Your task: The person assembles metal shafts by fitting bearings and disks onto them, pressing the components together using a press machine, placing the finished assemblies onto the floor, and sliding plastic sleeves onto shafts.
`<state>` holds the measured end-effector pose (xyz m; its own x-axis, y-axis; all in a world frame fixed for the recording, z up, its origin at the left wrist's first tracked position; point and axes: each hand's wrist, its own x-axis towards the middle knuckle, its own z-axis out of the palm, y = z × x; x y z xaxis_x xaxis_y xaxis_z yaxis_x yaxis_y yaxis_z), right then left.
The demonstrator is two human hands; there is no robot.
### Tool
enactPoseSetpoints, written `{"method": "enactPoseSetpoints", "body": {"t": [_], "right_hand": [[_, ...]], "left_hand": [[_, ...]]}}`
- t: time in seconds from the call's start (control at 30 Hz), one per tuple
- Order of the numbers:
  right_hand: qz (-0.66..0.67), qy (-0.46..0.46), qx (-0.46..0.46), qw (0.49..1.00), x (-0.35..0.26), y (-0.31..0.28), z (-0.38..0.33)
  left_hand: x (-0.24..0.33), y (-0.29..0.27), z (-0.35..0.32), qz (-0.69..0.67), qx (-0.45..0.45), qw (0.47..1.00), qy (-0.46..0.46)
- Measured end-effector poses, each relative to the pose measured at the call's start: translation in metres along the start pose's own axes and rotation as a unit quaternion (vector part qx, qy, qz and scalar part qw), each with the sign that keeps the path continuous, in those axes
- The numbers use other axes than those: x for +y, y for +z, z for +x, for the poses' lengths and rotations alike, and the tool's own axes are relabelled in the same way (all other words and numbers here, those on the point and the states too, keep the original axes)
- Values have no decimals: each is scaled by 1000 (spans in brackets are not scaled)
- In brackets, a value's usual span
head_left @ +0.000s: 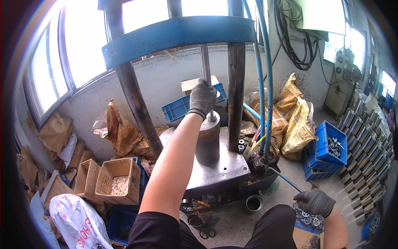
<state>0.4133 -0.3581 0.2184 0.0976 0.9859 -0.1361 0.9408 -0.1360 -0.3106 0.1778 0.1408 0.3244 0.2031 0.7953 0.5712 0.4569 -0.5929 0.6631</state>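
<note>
Left hand (202, 98) in dark knit glove is closing round the small metal part (212, 117) atop the dull steel cylinder (207, 142) on the press baseplate (219, 170), seating it under the ram rod (205, 62), while right hand (315, 202) (gloved too) is resting, fingers curled, on round toothed metal parts (304, 216) w/ grip unclear.

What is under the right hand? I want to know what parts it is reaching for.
The right hand rests on small round metal rings piled on a cardboard box. The glove covers whatever lies directly beneath the palm, so any grasped piece is hidden.
</note>
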Motion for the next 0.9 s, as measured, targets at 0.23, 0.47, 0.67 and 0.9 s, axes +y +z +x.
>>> {"method": "enactPoseSetpoints", "body": {"t": [0.23, 0.47, 0.67, 0.9], "right_hand": [[-11, -24, -29, 999, 6, 3, 0], [-11, -18, -23, 1000, 8, 3, 1], [-41, -4, -87, 995, 3, 1, -1], [13, -10, 54, 998, -7, -1, -2]], "left_hand": [[-8, 3, 3, -26, 5, 1000, 4], [-11, 8, 5, -46, 8, 999, 7], [-12, 12, 5, -64, 12, 998, 22], [-6, 5, -2, -43, 13, 999, 27]]}}
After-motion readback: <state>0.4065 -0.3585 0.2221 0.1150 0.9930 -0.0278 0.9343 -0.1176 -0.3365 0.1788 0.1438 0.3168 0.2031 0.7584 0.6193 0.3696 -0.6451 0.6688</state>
